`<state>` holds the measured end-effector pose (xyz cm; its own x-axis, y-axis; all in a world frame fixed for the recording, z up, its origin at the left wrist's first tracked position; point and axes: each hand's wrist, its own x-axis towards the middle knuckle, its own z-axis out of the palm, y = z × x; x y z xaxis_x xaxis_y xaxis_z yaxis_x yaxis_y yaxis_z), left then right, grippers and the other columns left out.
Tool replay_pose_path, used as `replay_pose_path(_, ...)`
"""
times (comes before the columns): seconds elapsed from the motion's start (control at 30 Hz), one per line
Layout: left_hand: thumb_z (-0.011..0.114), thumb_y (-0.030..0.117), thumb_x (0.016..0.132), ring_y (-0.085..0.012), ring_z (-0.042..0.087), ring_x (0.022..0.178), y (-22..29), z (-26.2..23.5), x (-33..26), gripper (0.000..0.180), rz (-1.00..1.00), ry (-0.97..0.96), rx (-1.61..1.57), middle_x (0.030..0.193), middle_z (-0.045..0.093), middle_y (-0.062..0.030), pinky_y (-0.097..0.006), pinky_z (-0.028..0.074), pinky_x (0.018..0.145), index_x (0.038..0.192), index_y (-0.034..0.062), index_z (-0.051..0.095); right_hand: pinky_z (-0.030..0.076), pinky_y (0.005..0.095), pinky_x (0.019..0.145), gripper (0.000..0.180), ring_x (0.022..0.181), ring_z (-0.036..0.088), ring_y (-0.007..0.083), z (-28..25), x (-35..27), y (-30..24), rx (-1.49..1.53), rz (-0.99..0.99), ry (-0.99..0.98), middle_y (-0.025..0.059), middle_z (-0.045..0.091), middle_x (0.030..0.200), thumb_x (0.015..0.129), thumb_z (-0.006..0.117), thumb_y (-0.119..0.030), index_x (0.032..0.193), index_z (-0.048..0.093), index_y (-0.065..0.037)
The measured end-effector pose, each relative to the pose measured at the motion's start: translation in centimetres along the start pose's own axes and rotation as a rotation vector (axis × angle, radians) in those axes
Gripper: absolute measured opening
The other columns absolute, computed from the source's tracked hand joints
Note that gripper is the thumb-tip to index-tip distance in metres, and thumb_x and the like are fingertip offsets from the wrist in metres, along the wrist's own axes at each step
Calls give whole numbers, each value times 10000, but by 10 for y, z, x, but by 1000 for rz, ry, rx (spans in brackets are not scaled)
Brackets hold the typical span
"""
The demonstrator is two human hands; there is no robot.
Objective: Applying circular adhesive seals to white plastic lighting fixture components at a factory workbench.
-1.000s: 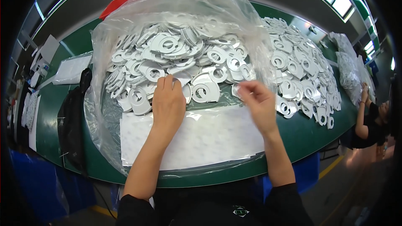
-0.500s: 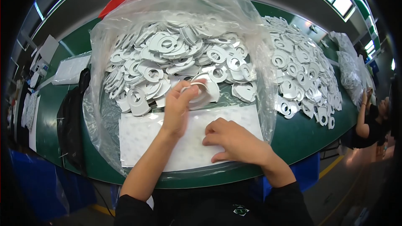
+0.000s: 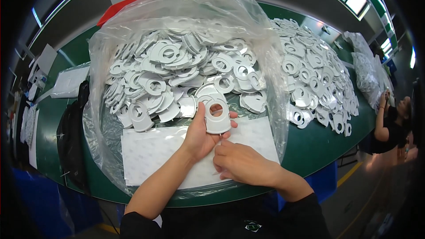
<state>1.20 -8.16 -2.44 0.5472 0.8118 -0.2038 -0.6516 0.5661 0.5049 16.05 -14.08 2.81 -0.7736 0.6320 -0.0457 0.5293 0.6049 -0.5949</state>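
My left hand (image 3: 198,138) holds a white plastic part (image 3: 217,126) with a round hole and a squared lower end, thumb on one edge and fingertips round the other. Just below it, my right hand (image 3: 244,163) is closed, with its fingers curled and its fingertips near the left hand's fingers. Whatever it may pinch is hidden or too small to name. Both hands are over a stack of white, faintly spotted sheets (image 3: 148,157). Behind them, a heap of similar white parts (image 3: 177,68) lies in a large clear plastic bag (image 3: 221,0).
A second heap of white parts (image 3: 314,73) covers the right side of the green table (image 3: 310,150). A black bag (image 3: 71,139) and a wrapped white packet (image 3: 71,82) lie left. Clear bags (image 3: 365,64) stand far right, near another person (image 3: 392,126).
My left hand has turned palm up and come nearer, bringing the white part face up. My right hand has shifted slightly, and its fingers have drawn in closer below the part.
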Motion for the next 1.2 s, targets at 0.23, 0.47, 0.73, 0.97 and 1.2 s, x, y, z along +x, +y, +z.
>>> replay_pose_path(0.23,136,541,982,-246,588,910,1,0,0,619,16,26,36,1096,589,-169,-316,451,641,1209,63,458,463,377,716,132,859,563,251,-4,-1,-1,-43,-50,8,65,546,802,675,725,-101,703,605,-53)
replay_pose_path(0.47,150,544,981,-242,590,920,1,3,0,618,7,18,56,1105,591,-164,-316,451,652,1219,66,462,465,360,727,107,873,559,245,-10,-8,3,35,-53,-201,59,566,803,723,684,-131,784,629,-64)
replay_pose_path(0.73,158,555,976,-246,597,950,-1,-1,-1,625,29,19,74,1095,597,-163,-311,457,650,1222,68,463,426,313,671,126,766,538,211,-53,-18,17,733,-321,-96,48,582,753,787,708,-91,742,605,-33)
replay_pose_path(0.97,157,603,955,-226,608,864,-3,8,-3,651,-19,130,96,1032,620,-129,-281,427,615,1145,82,499,429,221,653,77,722,524,84,-31,6,30,990,144,575,12,530,811,852,606,-7,846,530,-14)
replay_pose_path(1.2,130,605,954,-207,601,812,-1,5,-5,651,-18,32,139,964,609,-119,-269,420,589,1093,97,512,454,215,599,72,672,530,73,-14,20,44,971,249,641,16,525,807,924,553,-70,912,511,-12)
